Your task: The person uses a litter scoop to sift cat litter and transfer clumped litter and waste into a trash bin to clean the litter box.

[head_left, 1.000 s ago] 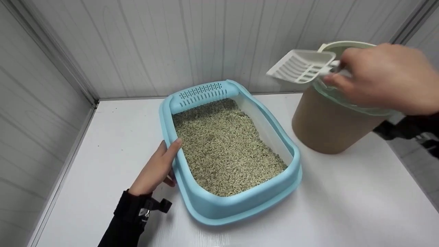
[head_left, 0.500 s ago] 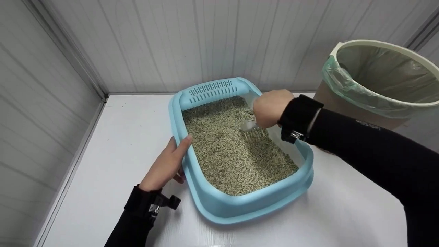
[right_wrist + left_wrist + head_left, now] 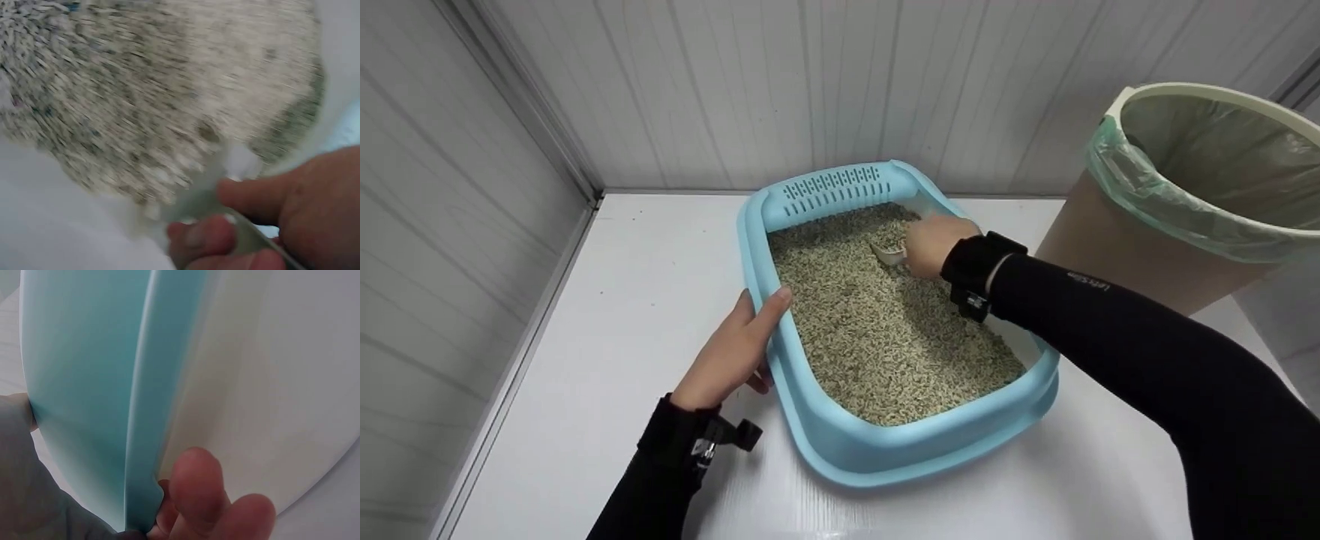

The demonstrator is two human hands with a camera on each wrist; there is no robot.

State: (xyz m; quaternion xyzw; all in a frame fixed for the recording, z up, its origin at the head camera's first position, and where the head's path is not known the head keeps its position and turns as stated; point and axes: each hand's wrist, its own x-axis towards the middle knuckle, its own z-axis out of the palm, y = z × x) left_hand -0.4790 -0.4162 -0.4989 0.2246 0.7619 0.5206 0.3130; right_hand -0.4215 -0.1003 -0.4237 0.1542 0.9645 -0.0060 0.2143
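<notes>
A light-blue litter box (image 3: 915, 450) with a slotted panel at its far end stands tilted in plan on the white table. Pale greenish pellet litter (image 3: 870, 345) covers its bottom. My left hand (image 3: 727, 352) grips the box's left rim, thumb on top; in the left wrist view its fingers (image 3: 197, 481) curl at the underside of the rim. Toward the far right part of the box, my right hand (image 3: 936, 246) holds a white slotted litter scoop (image 3: 890, 256). The scoop's front edge is down in the litter, so part of it is hidden. The right wrist view is blurred.
A brown bin (image 3: 1110, 232) with a pale rim and a greenish plastic liner stands right of the box, behind my right forearm. White panelled walls (image 3: 705, 97) close off the back and left of the white table (image 3: 637, 300).
My right hand has come from above the bin, leftward and down into the box with the scoop, then slightly farther left into the litter. The left hand keeps its grip on the rim.
</notes>
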